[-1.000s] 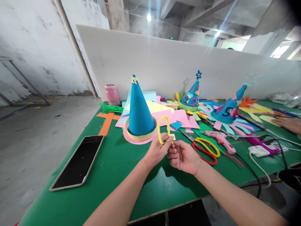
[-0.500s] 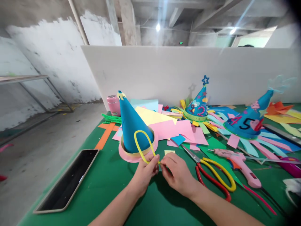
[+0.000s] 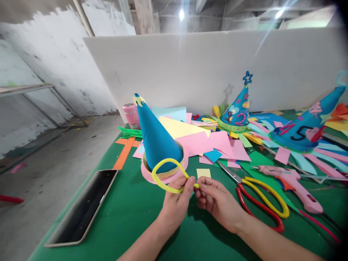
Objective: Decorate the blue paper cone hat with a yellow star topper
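A yellow pipe cleaner (image 3: 154, 175), bent into a rounded loop, is pinched in my left hand (image 3: 176, 204) where its two sides meet. Its short end pokes out to the right, and the fingertips of my right hand (image 3: 219, 203) are closed on it. Just behind the loop, a plain blue cone hat (image 3: 159, 139) leans left on a pink paper brim (image 3: 146, 176). Yellow paper with a scalloped edge caps its tip. Beside my right hand lie scissors (image 3: 239, 179) with one red and one yellow handle.
A phone (image 3: 81, 208) lies at the left table edge. To the right are a pink glue gun (image 3: 292, 183) and two decorated cone hats, one topped by a star (image 3: 235, 112), one numbered (image 3: 301, 130). Paper scraps (image 3: 193, 143) spread behind; green pipe cleaners (image 3: 129, 132) lie left.
The yellow loop has tipped lower and looks wider and rounder. Both hands stay close together on it. The whole view has shifted a little, with the table things sitting higher.
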`<action>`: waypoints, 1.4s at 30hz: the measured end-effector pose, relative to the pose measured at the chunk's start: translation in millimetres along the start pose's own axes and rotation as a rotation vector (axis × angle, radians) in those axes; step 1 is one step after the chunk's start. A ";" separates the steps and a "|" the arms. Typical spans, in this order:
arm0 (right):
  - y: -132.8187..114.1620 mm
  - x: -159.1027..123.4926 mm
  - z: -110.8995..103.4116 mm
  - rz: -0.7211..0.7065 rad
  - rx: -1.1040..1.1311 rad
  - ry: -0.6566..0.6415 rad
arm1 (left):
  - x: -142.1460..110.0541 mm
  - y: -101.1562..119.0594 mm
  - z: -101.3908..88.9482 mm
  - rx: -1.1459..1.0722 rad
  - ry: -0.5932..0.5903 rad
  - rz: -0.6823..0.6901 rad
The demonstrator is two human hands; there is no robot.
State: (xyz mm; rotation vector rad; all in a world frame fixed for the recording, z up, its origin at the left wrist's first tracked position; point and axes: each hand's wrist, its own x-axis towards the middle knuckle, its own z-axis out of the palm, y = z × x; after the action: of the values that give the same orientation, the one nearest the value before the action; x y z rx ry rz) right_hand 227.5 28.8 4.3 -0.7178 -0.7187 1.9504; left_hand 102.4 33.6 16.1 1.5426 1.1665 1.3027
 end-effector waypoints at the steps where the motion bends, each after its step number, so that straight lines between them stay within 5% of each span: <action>1: 0.4 -0.4 0.9 0.012 0.039 -0.004 | -0.8 -0.1 0.7 0.048 0.017 0.056; 13: 2.4 0.3 2.8 -0.110 0.055 0.024 | -8.7 -5.1 8.1 0.410 0.203 0.344; 17: -1.7 2.5 2.7 -0.104 0.077 0.032 | 2.8 -8.1 5.0 0.471 0.119 0.461; 22: -7.3 1.4 0.5 -0.070 0.105 0.035 | 17.4 -9.9 -3.3 0.570 0.002 0.877; 26: -8.6 -0.7 -0.9 -0.052 0.016 0.046 | 18.6 -7.7 -11.3 0.656 -0.075 1.015; 37: -7.2 -0.8 1.0 0.055 0.102 0.021 | 17.4 -13.2 -19.2 0.722 -0.113 1.013; 42: -7.0 0.0 -0.4 0.000 0.100 0.056 | 13.5 -13.8 -9.3 0.513 -0.060 0.719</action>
State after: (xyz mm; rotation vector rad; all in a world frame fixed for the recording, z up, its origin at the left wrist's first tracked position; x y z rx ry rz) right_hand 231.6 31.8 9.1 -0.7075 -0.5828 1.9439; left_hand 91.7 50.4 8.0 2.5196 0.9804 1.4384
